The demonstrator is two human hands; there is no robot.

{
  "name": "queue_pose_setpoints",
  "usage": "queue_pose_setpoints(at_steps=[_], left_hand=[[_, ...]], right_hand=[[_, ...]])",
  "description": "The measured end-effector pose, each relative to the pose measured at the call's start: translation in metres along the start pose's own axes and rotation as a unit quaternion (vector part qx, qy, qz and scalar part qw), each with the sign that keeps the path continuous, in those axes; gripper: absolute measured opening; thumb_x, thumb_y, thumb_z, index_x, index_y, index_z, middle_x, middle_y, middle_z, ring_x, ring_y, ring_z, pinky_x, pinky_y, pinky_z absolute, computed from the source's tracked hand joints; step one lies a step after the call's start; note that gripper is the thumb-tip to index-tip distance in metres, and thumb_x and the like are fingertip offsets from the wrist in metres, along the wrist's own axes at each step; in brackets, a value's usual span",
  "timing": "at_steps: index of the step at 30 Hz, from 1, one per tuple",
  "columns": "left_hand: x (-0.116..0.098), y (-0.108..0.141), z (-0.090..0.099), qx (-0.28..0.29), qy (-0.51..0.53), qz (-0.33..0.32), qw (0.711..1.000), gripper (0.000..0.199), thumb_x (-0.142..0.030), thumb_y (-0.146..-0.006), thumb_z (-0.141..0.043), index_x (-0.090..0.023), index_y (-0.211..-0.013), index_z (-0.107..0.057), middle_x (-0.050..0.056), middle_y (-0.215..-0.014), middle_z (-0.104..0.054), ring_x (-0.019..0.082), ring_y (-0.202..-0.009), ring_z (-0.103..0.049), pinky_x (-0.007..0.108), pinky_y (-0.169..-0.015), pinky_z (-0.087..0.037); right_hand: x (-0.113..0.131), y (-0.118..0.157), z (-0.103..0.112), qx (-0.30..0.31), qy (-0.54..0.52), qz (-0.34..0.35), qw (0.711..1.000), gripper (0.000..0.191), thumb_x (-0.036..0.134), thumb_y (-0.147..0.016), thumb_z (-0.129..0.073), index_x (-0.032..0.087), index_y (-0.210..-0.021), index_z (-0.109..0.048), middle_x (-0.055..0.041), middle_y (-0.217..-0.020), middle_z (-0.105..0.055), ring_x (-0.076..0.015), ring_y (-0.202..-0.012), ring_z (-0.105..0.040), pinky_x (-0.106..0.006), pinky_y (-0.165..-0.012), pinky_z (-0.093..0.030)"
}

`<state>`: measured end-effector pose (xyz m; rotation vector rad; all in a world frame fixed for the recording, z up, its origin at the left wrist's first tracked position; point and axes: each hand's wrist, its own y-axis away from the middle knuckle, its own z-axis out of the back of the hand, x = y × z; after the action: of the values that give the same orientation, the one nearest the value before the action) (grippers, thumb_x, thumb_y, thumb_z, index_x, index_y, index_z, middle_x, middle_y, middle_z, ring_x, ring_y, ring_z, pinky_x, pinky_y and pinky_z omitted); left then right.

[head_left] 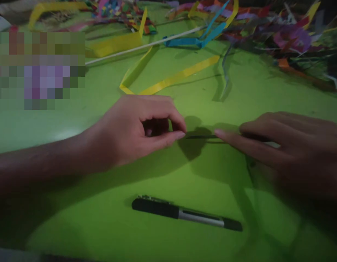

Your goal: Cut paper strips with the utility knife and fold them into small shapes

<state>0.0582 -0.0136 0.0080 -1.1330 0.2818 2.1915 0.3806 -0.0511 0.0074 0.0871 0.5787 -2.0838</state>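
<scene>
My left hand is closed in a pinch, thumb and forefinger on the left end of a thin dark strip. The strip runs level to my right hand, whose thumb and fingers are closed around its right part. My right hand is somewhat blurred. Below the hands a black and silver pen lies on the green table, slightly tilted down to the right.
Behind the hands lie a folded yellow strip, a pale thin stick and a blue strip. Colourful paper scraps are heaped along the back. A blurred-out patch covers the upper left.
</scene>
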Motion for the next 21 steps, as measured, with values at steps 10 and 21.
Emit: queue_pose_setpoints(at_steps=[10, 21], left_hand=[[-0.013, -0.004, -0.006, 0.005, -0.037, -0.009, 0.999, 0.007, -0.028, -0.098, -0.081, -0.033, -0.096, -0.084, -0.004, -0.092, -0.083, 0.015, -0.073, -0.075, 0.029, -0.065, -0.063], [-0.012, -0.009, -0.006, 0.023, -0.077, -0.083, 0.993, 0.004, -0.021, -0.098, -0.083, -0.025, -0.098, -0.082, -0.001, -0.091, -0.084, 0.013, -0.076, -0.076, 0.028, -0.065, -0.061]], right_hand=[[-0.004, 0.005, 0.003, 0.076, -0.107, -0.092, 0.987, 0.071, 0.051, -0.121, -0.018, 0.034, -0.086, -0.078, -0.0018, -0.071, -0.073, -0.0194, -0.052, -0.053, -0.037, -0.042, -0.031], [0.009, -0.005, 0.001, 0.049, -0.153, -0.114, 0.980, 0.061, 0.049, -0.122, -0.026, 0.035, -0.104, -0.083, -0.0003, -0.074, -0.072, -0.0178, -0.056, -0.055, -0.040, -0.047, -0.034]])
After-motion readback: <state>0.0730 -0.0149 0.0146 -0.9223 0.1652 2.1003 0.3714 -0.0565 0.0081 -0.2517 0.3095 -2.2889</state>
